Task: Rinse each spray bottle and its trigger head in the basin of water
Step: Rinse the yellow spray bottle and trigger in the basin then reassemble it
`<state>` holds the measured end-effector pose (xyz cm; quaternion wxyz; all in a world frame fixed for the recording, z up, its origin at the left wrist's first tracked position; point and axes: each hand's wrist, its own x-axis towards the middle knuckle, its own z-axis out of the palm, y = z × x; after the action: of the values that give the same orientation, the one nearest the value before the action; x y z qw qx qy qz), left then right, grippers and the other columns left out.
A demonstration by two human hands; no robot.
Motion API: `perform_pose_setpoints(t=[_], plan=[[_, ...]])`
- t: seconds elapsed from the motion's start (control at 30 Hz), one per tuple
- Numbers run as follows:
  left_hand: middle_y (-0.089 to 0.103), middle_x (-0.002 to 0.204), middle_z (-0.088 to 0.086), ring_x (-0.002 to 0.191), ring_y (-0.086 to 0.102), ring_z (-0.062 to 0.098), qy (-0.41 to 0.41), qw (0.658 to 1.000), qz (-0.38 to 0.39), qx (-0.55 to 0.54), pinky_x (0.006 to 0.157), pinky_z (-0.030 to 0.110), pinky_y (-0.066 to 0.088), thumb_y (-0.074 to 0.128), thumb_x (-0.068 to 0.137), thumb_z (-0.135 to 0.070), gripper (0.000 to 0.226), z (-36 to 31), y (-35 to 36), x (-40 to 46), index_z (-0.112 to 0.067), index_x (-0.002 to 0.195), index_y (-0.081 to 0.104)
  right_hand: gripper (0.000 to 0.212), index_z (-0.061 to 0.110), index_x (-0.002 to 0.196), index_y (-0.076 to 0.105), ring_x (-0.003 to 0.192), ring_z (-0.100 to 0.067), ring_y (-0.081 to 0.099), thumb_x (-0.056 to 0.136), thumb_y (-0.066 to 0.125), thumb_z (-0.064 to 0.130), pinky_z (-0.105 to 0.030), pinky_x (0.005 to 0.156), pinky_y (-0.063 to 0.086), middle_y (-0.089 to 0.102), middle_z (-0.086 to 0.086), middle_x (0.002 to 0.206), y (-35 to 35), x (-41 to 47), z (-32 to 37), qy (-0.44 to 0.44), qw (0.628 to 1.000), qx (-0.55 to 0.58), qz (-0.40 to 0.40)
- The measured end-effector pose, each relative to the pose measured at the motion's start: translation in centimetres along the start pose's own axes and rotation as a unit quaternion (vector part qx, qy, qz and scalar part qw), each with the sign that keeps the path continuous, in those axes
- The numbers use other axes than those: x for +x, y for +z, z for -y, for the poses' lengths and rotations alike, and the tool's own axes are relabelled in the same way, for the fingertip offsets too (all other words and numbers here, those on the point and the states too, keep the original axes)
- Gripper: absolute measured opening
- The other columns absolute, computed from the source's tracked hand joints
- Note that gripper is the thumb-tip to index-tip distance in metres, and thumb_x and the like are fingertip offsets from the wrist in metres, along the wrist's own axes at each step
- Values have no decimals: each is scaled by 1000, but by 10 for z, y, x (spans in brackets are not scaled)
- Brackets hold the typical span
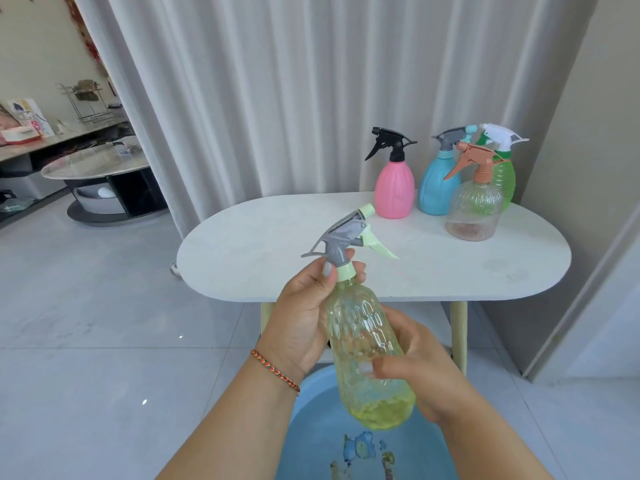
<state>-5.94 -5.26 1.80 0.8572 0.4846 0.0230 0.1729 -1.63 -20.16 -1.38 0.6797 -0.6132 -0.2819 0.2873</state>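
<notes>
I hold a clear yellow-green spray bottle [363, 327] tilted above a blue basin [311, 420] of water on the floor. My left hand [301, 317] grips the bottle's neck just under its grey and pale green trigger head [343, 240]. My right hand [412, 365] wraps the lower body of the bottle. The trigger head sits on the bottle. On the white table [277, 244] stand a pink bottle [394, 188] with a black head, a blue bottle [438, 185], a clear bottle [472, 209] with a brown head, and a green bottle [504, 178] with a white head.
The table stands against a white curtain [277, 81], with a wall [571, 133] at the right. Grey tiled floor [104, 323] spreads to the left. A round low table [100, 174] and a shelf with clutter are far left.
</notes>
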Motion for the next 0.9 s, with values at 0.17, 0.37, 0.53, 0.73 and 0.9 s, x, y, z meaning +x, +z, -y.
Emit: perform_pose_setpoints(t=[0.17, 0.37, 0.53, 0.73, 0.9], plan=[[70, 91, 15, 87, 65, 25, -4, 1000, 12, 19, 74, 37, 54, 50, 90, -26, 27, -2, -3, 1, -7, 106, 61, 65, 26, 105, 70, 85, -14, 70, 41, 76, 20, -18, 66, 53, 73, -3, 95, -2, -1, 0, 8, 1000, 6, 13], [63, 82, 5, 80, 61, 19, 14, 995, -39, 90, 72, 36, 53, 81, 63, -36, 36, 5, 3, 1, -20, 93, 71, 68, 22, 109, 68, 85, -16, 69, 42, 76, 20, -23, 70, 54, 72, -5, 96, -2, 1, -1, 6, 1000, 1, 13], [69, 85, 2, 82, 62, 18, 21, 996, -46, 71, 75, 37, 53, 64, 78, -25, 22, 11, 4, 1, -13, 96, 68, 67, 22, 108, 68, 82, -11, 69, 41, 77, 22, -21, 68, 53, 72, 1, 91, -6, 0, -5, 15, 1000, 12, -1], [70, 88, 10, 87, 66, 19, 30, 998, -30, 47, 68, 33, 56, 53, 85, -27, 29, 13, 6, 1, -6, 102, 60, 63, 24, 105, 69, 83, -17, 68, 42, 76, 22, -25, 71, 55, 72, -6, 94, -9, 2, -4, 6, 1000, 3, -8], [68, 90, 7, 85, 63, 21, 5, 996, -45, 74, 72, 36, 52, 55, 86, -28, 23, 10, 3, 2, -16, 95, 71, 66, 24, 108, 69, 87, -19, 69, 43, 77, 22, -27, 72, 55, 73, -5, 97, -10, 2, -6, 11, 1000, 12, 3]])
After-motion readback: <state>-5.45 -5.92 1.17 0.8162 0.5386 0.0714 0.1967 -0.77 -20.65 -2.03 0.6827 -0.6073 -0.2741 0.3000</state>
